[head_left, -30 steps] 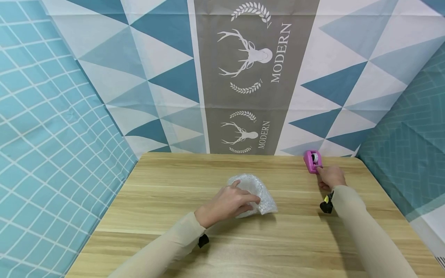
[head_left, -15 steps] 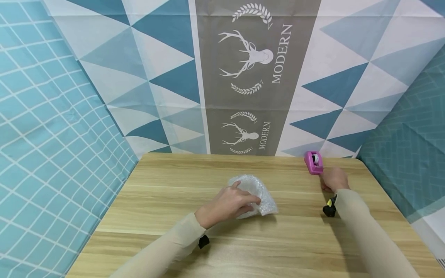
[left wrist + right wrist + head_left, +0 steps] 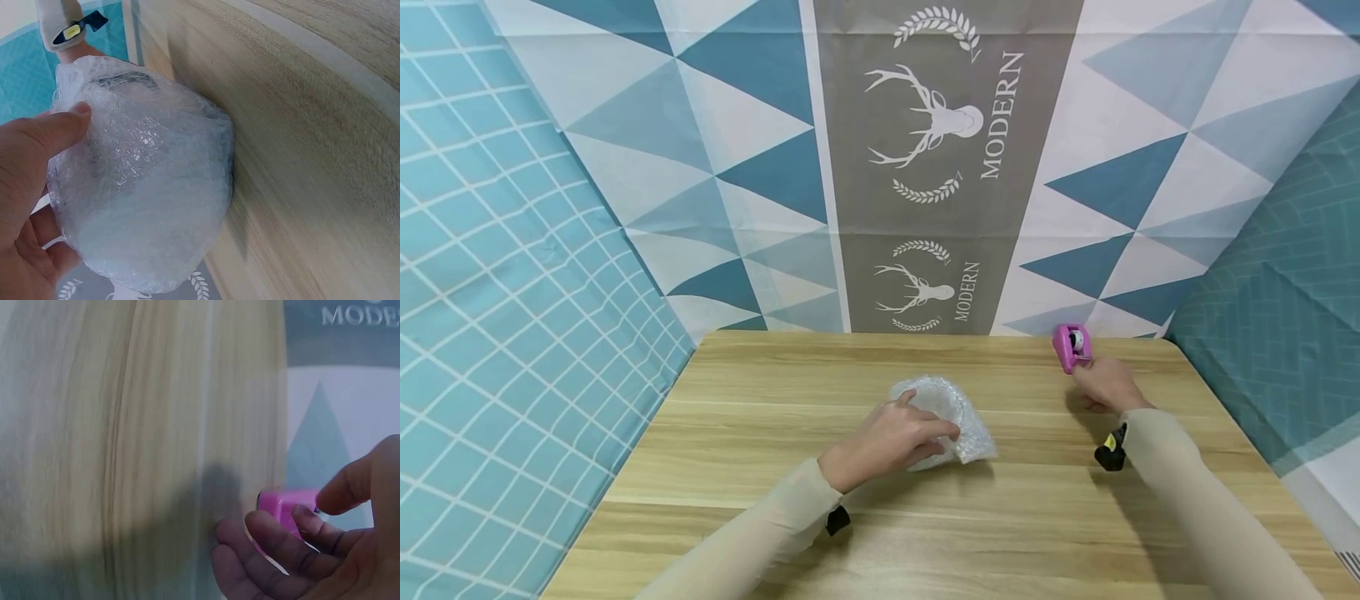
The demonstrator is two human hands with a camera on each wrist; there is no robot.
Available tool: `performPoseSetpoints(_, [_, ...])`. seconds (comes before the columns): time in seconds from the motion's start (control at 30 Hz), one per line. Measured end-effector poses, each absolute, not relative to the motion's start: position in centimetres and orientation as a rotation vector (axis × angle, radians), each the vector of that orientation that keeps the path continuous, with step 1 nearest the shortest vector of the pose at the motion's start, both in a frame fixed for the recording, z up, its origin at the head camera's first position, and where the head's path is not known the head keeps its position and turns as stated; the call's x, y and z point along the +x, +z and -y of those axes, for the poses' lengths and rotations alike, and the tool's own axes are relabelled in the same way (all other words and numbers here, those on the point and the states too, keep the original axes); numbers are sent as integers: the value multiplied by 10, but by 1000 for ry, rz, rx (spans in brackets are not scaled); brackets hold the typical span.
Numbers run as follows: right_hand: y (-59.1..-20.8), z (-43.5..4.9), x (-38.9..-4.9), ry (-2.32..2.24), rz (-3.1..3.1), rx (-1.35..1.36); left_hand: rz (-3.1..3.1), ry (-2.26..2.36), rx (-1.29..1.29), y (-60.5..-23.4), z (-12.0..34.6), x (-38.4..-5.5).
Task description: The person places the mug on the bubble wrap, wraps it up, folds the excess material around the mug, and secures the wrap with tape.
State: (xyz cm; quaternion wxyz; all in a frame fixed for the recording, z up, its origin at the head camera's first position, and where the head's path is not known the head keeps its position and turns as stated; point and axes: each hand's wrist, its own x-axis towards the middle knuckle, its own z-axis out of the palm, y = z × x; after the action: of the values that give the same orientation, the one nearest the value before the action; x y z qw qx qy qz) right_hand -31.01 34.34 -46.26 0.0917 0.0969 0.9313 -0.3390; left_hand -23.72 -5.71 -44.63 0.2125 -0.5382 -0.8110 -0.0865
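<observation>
My left hand grips a bubble-wrapped bundle near the middle of the table. In the left wrist view the thumb presses one face of this rounded bundle, while the other fingers are behind its edge. What the wrap covers is hidden. At the back right, a pink tape dispenser with a white roll stands on the table. My right hand is right at its front end. In the right wrist view thumb and forefinger pinch close together by the pink dispenser; the clear tape between them hardly shows.
The wooden table ends at a patterned cloth backdrop behind the dispenser. Blue grid cloth hangs on the left and teal cloth on the right. Each wrist carries a dark camera.
My right hand drew back a little from the dispenser, then came in again to its front end. My left hand and the bundle have stayed in place.
</observation>
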Motion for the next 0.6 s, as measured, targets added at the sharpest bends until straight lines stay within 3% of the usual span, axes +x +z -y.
performPoseSetpoints(0.2, [-454,-319,-304,-856,-2907,18,2244,-252,-1498,-448,58,-238])
performPoseSetpoints(0.6, [-430,-271,-276,-987,-2914,-504,2242,-286,-1498,-448,58,-238])
